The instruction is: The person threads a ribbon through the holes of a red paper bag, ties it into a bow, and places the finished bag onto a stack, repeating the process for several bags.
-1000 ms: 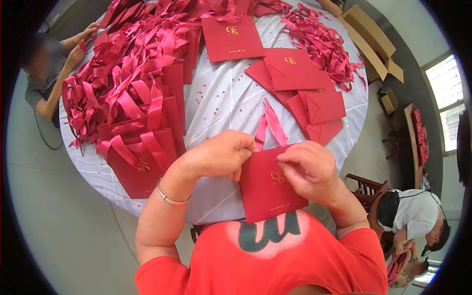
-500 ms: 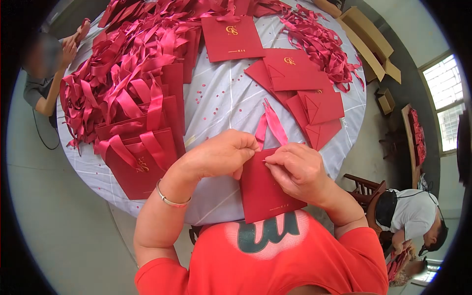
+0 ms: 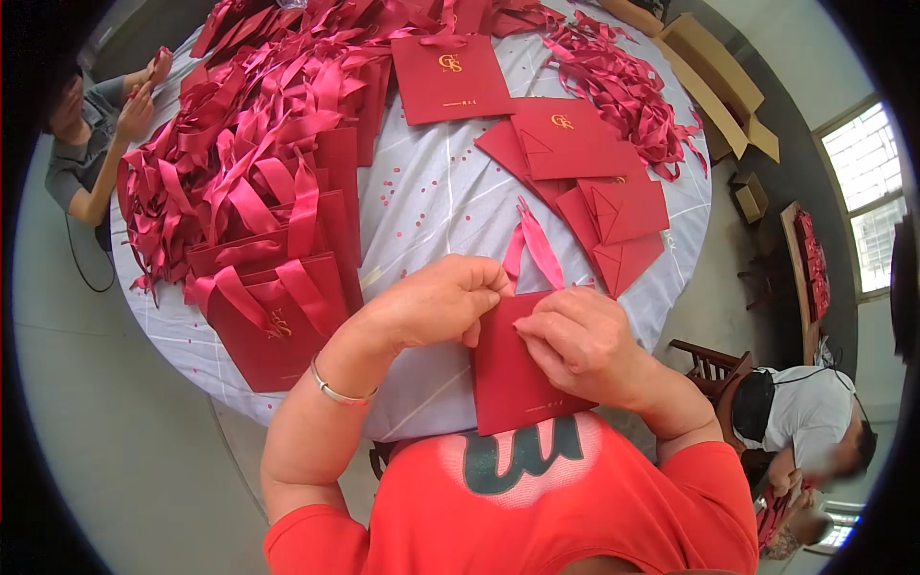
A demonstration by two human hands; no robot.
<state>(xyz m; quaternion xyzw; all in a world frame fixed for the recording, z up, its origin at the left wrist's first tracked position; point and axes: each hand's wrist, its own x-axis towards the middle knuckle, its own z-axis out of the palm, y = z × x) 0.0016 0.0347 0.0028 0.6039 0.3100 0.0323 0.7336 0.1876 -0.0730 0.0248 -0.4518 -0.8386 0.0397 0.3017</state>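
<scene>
A red paper gift bag [image 3: 513, 388] lies at the table's near edge, against my shirt. My left hand [image 3: 450, 302] is closed in a pinch at its upper left corner, where one end of a pink ribbon [image 3: 541, 251] meets the bag. My right hand [image 3: 585, 340] has thumb and forefinger pinched together over the upper right front of the bag; what sits between those fingertips is hidden. The ribbon loops up beyond the bag's top edge onto the cloth, between both hands.
Finished-looking bags with ribbon handles [image 3: 278, 326] crowd the left. Flat red bags [image 3: 575, 144] overlap at right, below a ribbon heap [image 3: 623, 81]. Small red dots [image 3: 422, 218] dot the tablecloth [image 3: 402, 383]. One person [image 3: 91, 144] sits at left, another [image 3: 810, 412] at right.
Both hands and the bag have shifted very slightly. A small pale tip that showed at my right fingertips is out of sight now. The person at left has moved their head and hands.
</scene>
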